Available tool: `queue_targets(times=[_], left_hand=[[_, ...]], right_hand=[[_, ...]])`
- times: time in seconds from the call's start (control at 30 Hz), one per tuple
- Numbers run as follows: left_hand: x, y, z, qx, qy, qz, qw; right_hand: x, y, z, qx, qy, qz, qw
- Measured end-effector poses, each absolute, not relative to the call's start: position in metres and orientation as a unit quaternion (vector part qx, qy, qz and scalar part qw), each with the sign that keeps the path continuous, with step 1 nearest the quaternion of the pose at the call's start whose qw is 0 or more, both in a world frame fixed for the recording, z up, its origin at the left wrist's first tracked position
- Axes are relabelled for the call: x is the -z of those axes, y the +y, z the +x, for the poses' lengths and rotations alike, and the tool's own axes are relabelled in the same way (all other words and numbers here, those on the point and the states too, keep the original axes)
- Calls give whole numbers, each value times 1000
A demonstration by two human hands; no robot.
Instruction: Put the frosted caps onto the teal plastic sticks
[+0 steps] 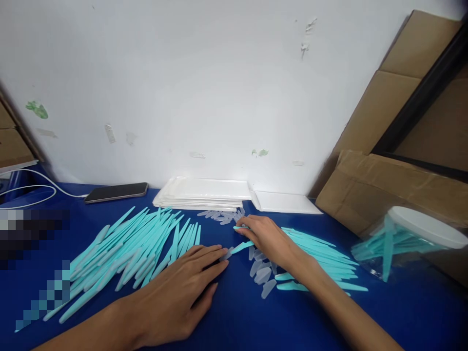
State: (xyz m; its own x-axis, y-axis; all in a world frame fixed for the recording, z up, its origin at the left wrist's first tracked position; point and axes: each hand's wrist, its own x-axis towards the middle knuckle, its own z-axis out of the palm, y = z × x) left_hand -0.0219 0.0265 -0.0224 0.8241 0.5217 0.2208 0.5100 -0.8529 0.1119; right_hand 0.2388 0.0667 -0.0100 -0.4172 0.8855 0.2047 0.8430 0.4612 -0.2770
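Note:
My right hand [263, 235] is closed around a turquoise eyebrow razor [242, 247], whose narrow end points left. Another turquoise piece [240, 227] shows at its fingertips. My left hand [183, 287] lies low over the table with fingers stretched and thumb apart. Its fingertips touch a translucent cap [228, 253], which meets the end of the razor. Several loose caps [262, 275] lie beneath and beside my right wrist, and more small caps [223, 216] are farther back. A large heap of razors [120, 253] spreads to the left; another pile [321, 258] lies right, partly behind my right forearm.
White flat trays [204, 187] are stacked against the wall, beside a single white tray [287, 202]. A phone [116, 192] with a cable lies back left. On the right, a clear tub [398, 248] of razors stands tilted before cardboard boxes [395, 190]. The table [241, 317] is blue.

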Motion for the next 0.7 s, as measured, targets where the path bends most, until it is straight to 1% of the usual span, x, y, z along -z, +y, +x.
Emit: queue_targets(times=[0.3,0.5,0.7], left_hand=[[22,25,-20,-115,260,958,25],[22,26,-16,-144,282,948,13],[22,25,-14,-174,285,943,-3]], right_hand=[[8,59,231,-91,-846,-490,190],[4,52,219,-81,-843,-490,206],[2,44,209,-58,-853,-480,198]])
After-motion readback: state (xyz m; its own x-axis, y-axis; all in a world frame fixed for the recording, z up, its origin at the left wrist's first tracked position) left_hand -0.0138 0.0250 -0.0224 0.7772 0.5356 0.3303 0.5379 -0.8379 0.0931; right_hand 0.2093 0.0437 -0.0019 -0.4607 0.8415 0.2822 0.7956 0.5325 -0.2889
